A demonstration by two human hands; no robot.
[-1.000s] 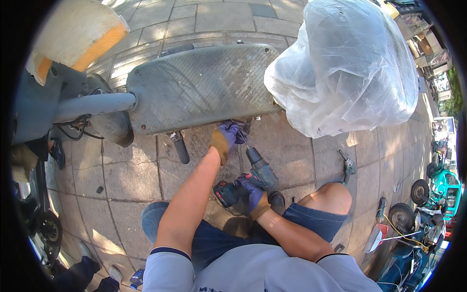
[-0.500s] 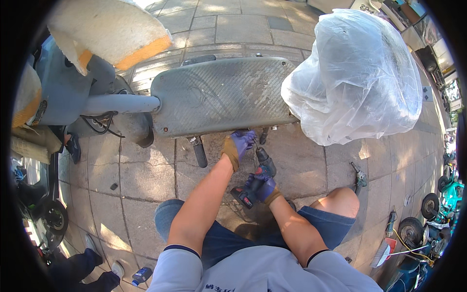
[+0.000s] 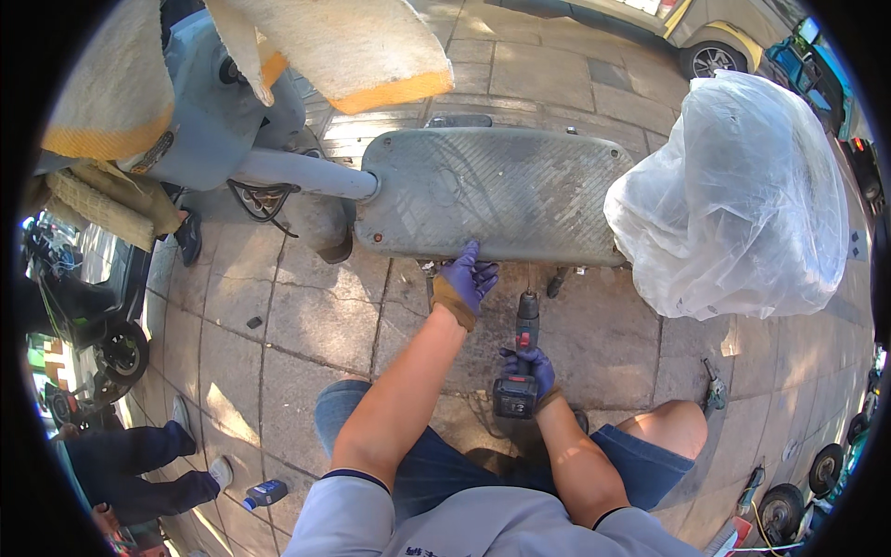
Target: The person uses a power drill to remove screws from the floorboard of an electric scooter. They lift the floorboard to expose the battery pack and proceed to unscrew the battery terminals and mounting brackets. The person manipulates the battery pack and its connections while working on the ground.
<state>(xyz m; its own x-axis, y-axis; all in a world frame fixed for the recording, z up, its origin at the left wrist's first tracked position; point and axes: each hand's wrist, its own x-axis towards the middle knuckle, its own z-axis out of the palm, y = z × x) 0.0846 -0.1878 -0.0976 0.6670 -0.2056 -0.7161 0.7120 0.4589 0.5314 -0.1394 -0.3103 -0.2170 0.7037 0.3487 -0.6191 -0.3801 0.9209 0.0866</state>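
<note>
My right hand (image 3: pixel 531 373), in a purple glove, is wrapped around the grip of a black and red cordless drill (image 3: pixel 526 339). The drill's nose points away from me at the near edge of a scooter's grey ribbed footboard (image 3: pixel 492 195). A thin bit reaches that edge; where its tip ends is hidden. My left hand (image 3: pixel 467 281), gloved in purple with a brown cuff, is at the same edge, left of the drill. One of its fingers lies on top of the footboard and the others are spread apart, with nothing visible in them.
Clouded plastic (image 3: pixel 733 204) wraps the scooter's right end. The grey steering column (image 3: pixel 302 174) stands at the left, with cream cloth (image 3: pixel 357 51) above. Another power tool (image 3: pixel 714 388) lies on the paving at right. A blue bottle (image 3: pixel 266 493) and a standing person's legs (image 3: pixel 139 464) are lower left.
My left hand has come up from under the footboard's edge, putting a finger on top. The drill has swung from slanted to nearly straight ahead. The whole view has shifted.
</note>
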